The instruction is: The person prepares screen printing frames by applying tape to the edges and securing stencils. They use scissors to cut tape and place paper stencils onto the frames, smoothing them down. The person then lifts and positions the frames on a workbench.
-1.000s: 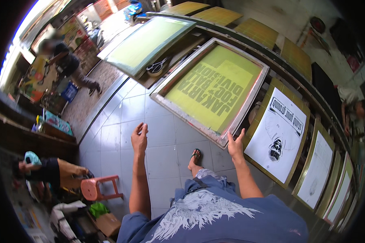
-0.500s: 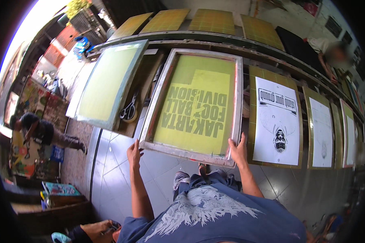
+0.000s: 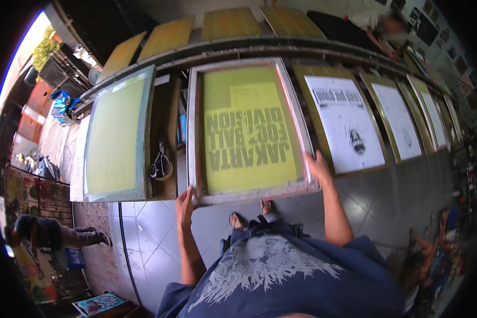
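Between my two hands is a silk-screen frame [image 3: 244,95] with a pale, stained rim and a yellow-green mesh. Dark block lettering appears upside down on the mesh. My left hand [image 3: 184,205] is closed on the frame's near left corner, while my right hand [image 3: 318,168] grips the right side close to the near right corner. The far part of the frame lies over the long work bench; whether it rests there I cannot tell. To its left are a second screen [image 3: 116,132] with blue-grey edges, scissors [image 3: 160,161] and a tape roll [image 3: 167,167].
Right of the frame, a printed white sheet [image 3: 347,124] lies on a yellowish board, with another sheet [image 3: 398,121] beyond it. Several boards [image 3: 230,24] line the far side behind a rail [image 3: 228,50]. One person [image 3: 389,26] is at the far right, another [image 3: 53,233] at left.
My view has swung, so the bench looks rotated and shifted left. The screen frame has turned slightly anticlockwise in view, still in both hands. My feet now show more clearly.
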Demonstrator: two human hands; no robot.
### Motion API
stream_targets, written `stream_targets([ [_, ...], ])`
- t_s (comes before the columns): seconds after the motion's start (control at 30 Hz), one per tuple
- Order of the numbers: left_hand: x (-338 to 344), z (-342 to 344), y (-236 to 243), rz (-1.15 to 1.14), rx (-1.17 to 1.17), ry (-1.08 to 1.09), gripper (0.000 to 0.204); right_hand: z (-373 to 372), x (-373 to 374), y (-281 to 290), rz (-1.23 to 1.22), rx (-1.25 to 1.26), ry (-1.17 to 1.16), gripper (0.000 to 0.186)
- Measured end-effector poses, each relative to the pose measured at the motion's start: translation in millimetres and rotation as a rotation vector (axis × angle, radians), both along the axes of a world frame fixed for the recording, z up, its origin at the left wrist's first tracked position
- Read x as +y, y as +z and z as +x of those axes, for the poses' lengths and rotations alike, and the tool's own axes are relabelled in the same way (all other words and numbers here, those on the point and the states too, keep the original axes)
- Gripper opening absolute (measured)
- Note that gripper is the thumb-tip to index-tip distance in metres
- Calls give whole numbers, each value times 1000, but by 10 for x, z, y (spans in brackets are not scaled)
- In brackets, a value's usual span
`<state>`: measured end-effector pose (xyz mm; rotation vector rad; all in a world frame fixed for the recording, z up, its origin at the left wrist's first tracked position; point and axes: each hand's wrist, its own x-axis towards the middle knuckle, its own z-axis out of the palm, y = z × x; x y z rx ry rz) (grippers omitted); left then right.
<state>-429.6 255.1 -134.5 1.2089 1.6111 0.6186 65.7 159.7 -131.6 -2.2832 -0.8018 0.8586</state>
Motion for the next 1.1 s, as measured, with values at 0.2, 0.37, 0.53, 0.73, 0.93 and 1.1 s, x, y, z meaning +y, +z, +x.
stream_targets([
  [0.2, 213, 17, -141, -23, -32, 52, 63, 77, 8, -99, 71, 182, -42, 93],
  [0.37, 448, 50, -190, -145, -240, 57, 63, 39, 25, -140, 112, 94, -152, 85],
  [0.53, 553, -6, -199, -220, -585, 51, 54, -13, 2, -97, 157, 30, -216, 82],
  [0.73, 538, 0, -167, -128, -567, 21, 52, 26, 71, -122, 197, 1, -222, 59],
  [0.93, 508, -8, 10, -120, -558, -42, 58, 20, 17, 127, 179, 160, -223, 64],
  [1.1, 478, 47, 162, -97, -517, -31, 62, -15, 13, 288, 109, 193, -215, 65],
])
